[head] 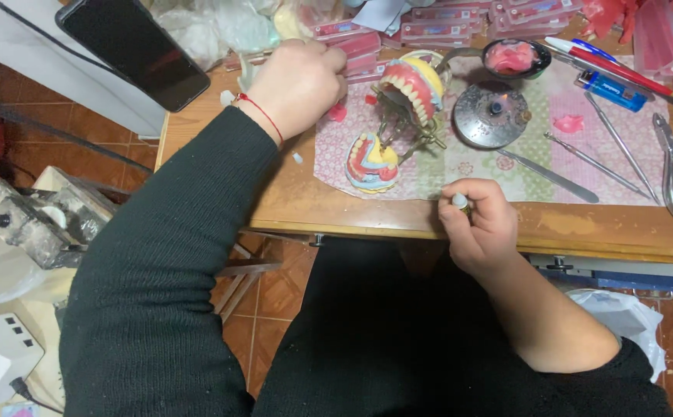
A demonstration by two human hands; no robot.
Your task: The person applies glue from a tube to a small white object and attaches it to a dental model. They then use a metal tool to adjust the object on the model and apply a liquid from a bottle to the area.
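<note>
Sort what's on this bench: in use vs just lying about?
In use: denture model on its articulator, left hand beside it; small tool in the right hand.
Lying about: phone, lighter, pliers, metal lid, wax bowl.

Mid-frame on the counter (352,212): a mat (506,166), carrying a hinged denture model (398,116) at its left, a round burner (492,116) right of that, metal tools (607,150) further right. Upper edge: flat boxes (437,27). Upper left: a phone (132,50). Lower left, off the counter: a metal press (39,220).
</note>
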